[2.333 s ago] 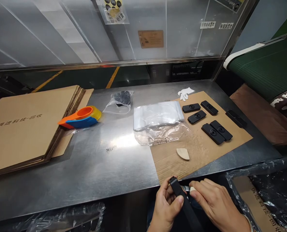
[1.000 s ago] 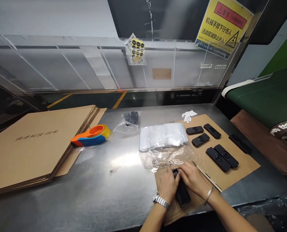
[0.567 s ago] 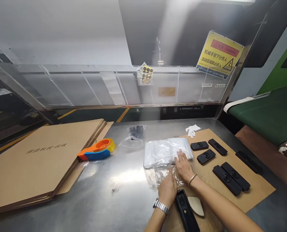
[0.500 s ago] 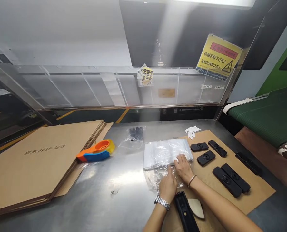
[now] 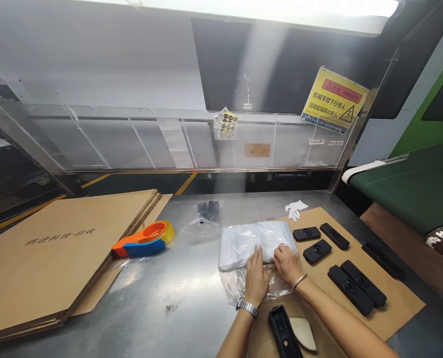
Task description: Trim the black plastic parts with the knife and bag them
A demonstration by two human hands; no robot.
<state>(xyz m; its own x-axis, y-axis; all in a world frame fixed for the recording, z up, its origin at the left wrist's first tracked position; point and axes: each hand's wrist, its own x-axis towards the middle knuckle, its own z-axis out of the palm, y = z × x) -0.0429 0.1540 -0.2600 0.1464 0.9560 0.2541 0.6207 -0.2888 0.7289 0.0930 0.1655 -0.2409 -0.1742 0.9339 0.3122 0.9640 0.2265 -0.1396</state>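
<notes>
A stack of clear plastic bags (image 5: 240, 243) lies on the metal table in front of me, with loose crinkled film (image 5: 236, 283) at its near edge. My left hand (image 5: 257, 279), a metal watch on its wrist, rests with straight fingers on the near part of the stack. Beside it, my right hand (image 5: 286, 266) has its fingers bent and pinching the near right edge of the bags; the thumb is mostly hidden. Just below my hands are a long black plastic housing (image 5: 283, 330) and a pale curved piece (image 5: 302, 334) on cardboard.
Several black plastic parts (image 5: 317, 251) lie on a cardboard sheet (image 5: 396, 303) at right. A white glove (image 5: 295, 210) is behind them. Leftward are an orange and blue tape dispenser (image 5: 145, 239), a bag with dark pieces (image 5: 208, 213) and stacked flat cartons (image 5: 57, 258). A green conveyor (image 5: 404, 181) stands right.
My left hand has moved forward and its fingers have straightened onto the bags. The right hand has shifted slightly at the stack's edge. My view has tilted up a little.
</notes>
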